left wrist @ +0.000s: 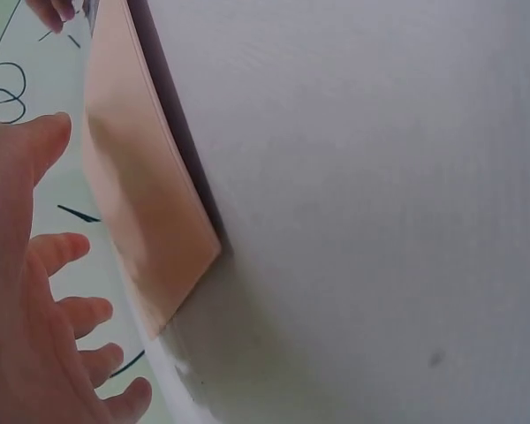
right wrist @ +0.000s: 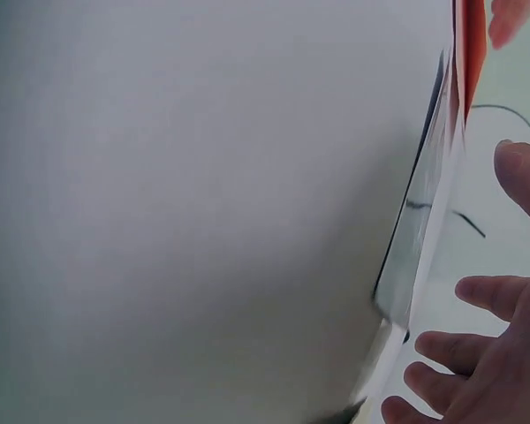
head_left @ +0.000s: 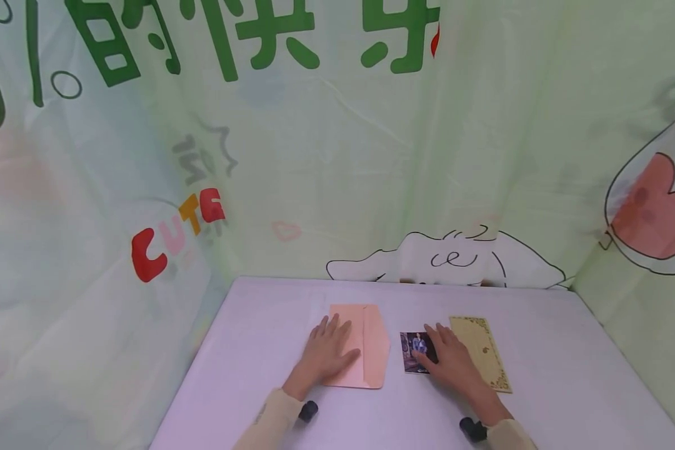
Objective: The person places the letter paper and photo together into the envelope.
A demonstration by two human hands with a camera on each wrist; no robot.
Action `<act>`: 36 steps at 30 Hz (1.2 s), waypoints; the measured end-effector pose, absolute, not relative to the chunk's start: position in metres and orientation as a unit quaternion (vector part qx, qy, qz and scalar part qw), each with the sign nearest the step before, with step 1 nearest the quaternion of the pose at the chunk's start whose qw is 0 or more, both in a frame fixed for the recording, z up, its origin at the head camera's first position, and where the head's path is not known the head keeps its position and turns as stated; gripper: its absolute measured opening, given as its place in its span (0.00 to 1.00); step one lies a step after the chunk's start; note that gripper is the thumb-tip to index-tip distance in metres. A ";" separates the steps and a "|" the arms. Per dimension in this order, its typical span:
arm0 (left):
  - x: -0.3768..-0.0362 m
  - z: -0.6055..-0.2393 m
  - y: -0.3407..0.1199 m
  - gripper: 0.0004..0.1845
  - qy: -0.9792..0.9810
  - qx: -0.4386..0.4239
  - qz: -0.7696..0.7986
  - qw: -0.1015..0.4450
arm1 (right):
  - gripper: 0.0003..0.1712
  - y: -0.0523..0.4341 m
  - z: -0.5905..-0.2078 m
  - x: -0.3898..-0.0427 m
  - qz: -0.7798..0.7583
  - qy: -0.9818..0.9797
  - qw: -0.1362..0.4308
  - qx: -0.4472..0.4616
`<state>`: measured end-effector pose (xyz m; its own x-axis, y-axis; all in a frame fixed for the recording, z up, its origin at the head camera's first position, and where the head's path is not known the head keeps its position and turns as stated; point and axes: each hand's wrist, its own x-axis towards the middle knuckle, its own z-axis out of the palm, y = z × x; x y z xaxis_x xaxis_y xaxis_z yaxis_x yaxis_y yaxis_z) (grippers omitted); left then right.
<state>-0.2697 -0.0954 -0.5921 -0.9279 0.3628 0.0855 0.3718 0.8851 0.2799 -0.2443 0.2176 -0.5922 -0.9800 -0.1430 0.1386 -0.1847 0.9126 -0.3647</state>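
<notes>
A pink envelope lies on the table with its pointed flap toward the right. My left hand is over its left part, fingers straight and spread; the left wrist view shows the hand beside the envelope, apparently a little above it. To the right is a small dark photo with a figure in blue. My right hand covers the photo's right side, fingers extended and slightly spread. Whether either hand presses down, I cannot tell. In the right wrist view, the right hand holds nothing visible.
A tan card with an ornate dark border lies right of the photo, partly behind my right hand and forearm. The table has a pale lilac cover. Printed fabric hangs behind and at both sides of it.
</notes>
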 end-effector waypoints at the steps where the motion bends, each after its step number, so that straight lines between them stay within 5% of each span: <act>1: -0.270 -0.593 -0.094 0.40 -0.970 -0.192 -0.147 0.014 | 0.46 0.214 -0.592 -0.245 0.192 -0.976 0.051 0.086; 23: -0.279 -0.600 -0.062 0.40 -0.970 -0.224 -0.089 0.000 | 0.43 0.149 -0.583 -0.255 0.188 -0.963 0.011 0.193; 36: -0.282 -0.595 -0.058 0.32 -0.977 -0.203 -0.067 -0.017 | 0.42 0.136 -0.587 -0.258 0.146 -0.969 -0.010 0.200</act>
